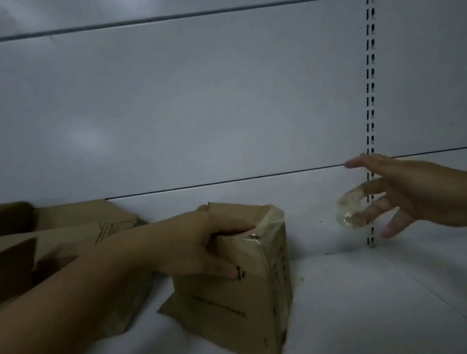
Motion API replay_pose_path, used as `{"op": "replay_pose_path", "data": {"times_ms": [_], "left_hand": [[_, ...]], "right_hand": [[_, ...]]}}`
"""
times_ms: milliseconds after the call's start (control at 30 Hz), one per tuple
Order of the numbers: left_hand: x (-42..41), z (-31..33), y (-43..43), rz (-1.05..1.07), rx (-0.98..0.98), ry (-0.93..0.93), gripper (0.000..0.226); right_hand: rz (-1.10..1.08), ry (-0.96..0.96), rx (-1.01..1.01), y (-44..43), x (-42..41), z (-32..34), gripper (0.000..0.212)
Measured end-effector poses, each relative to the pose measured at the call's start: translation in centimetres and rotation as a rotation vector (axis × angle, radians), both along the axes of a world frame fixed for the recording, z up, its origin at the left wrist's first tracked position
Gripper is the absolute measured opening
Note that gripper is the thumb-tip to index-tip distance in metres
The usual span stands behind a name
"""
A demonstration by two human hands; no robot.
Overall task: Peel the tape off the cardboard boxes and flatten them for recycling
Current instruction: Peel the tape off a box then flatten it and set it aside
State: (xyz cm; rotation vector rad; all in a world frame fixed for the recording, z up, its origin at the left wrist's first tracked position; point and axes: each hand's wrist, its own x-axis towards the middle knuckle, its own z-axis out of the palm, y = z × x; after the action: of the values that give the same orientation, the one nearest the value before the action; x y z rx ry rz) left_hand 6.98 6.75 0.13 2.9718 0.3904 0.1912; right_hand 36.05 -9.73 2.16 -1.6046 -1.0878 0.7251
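The left hand (204, 243), grip tight on cardboard box (239, 300); right hand (406, 190), grip slack, against tape wad (348, 211)

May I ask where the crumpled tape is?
Head view, right side: the tape hangs off the right hand, right of the box, by the slotted rail.

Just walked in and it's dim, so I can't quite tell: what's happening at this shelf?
A person is stripping tape from cardboard. Their left hand grips the top edge of a small cardboard box standing on the white shelf. Their right hand is spread open to the side, a wad of clear tape at its fingertips; stuck or loose, I cannot tell. A strip of tape is on the box's top, and it is not yet flattened. A pile of cardboard lies at left.
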Motion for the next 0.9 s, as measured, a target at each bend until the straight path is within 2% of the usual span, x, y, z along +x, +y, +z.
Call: {"op": "replay_pose_path", "data": {"times_ms": [33, 100, 200, 333, 433, 633, 733, 833, 900], "left_hand": [[2.2, 1.6, 0.1, -0.014, -0.016, -0.033, 0.063], [2.6, 1.7, -0.3, 0.015, -0.005, -0.039, 0.067], [2.0, 0.1, -0.6, 0.037, 0.03, -0.104, 0.068], [2.4, -0.9, 0.3, 0.124, 0.092, -0.153, 0.069], [2.7, -1.1, 0.4, 0.132, 0.127, -0.133, 0.07], [2.9, -1.1, 0.8, 0.132, 0.153, -0.137, 0.064], [2.9, -1.3, 0.8, 0.131, 0.155, -0.134, 0.058], [3.1, -1.3, 0.8, 0.144, 0.183, -0.113, 0.063], [3.1, -1.2, 0.7, 0.147, 0.188, -0.085, 0.064]], "right_hand": [[-0.019, -0.002, -0.061, 0.0, 0.3, -0.1, 0.047], [-0.139, -0.198, -0.113, 0.5, 1.0, -0.7, 0.041], [-0.206, -0.589, 0.084, 1.7, -0.5, -0.9, 0.01], [0.138, -0.959, 0.398, 2.7, -6.2, 0.5, 0.01], [0.361, -1.188, 0.362, 4.2, -8.7, 0.6, 0.017], [0.415, -1.305, 0.098, 5.4, -10.3, 1.6, 0.027], [0.471, -1.27, -0.055, 5.8, -10.9, 2.1, 0.019], [0.492, -1.247, -0.113, 6.2, -11.5, 2.9, 0.004], [0.523, -1.262, -0.158, 6.6, -11.7, 3.4, 0.005]]}}
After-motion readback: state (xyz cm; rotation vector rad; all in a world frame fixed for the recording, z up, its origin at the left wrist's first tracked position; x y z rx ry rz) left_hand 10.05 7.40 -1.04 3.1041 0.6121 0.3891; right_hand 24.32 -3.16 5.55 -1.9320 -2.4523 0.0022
